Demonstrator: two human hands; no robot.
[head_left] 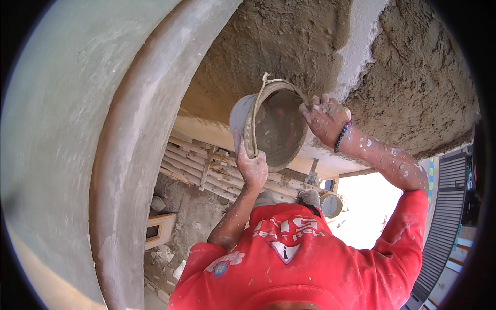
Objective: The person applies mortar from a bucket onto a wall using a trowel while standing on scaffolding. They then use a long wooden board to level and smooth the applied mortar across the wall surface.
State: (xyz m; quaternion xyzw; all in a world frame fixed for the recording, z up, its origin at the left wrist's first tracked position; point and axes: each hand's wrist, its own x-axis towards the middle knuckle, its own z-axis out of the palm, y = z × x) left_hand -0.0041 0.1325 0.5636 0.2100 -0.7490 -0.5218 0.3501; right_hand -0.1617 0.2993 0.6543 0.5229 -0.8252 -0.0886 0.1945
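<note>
A bucket (241, 114) with a mortar-caked rim is tipped toward me in front of the rough plastered wall. Wet grey mortar coats its inside, and its wire handle rises at the top. My left hand (252, 165), smeared with mortar, is closed on the lower left of the rim, fingers on the outside. At the opposite side of the rim is my right hand (326, 119), its fingers curled. A pale rounded end shows beside that hand, perhaps part of a tool; what the fingers hold is hidden. Mortar spots the right forearm, which wears a beaded bracelet (343, 136).
Fresh rough plaster (413, 88) covers the wall, with a pale strip (356, 46) in it. A smooth curved band (129, 129) rises at left. Below are bamboo poles (222, 178), another bucket (331, 205) and a wooden frame (160, 231). A dark slatted gate (445, 206) stands at right.
</note>
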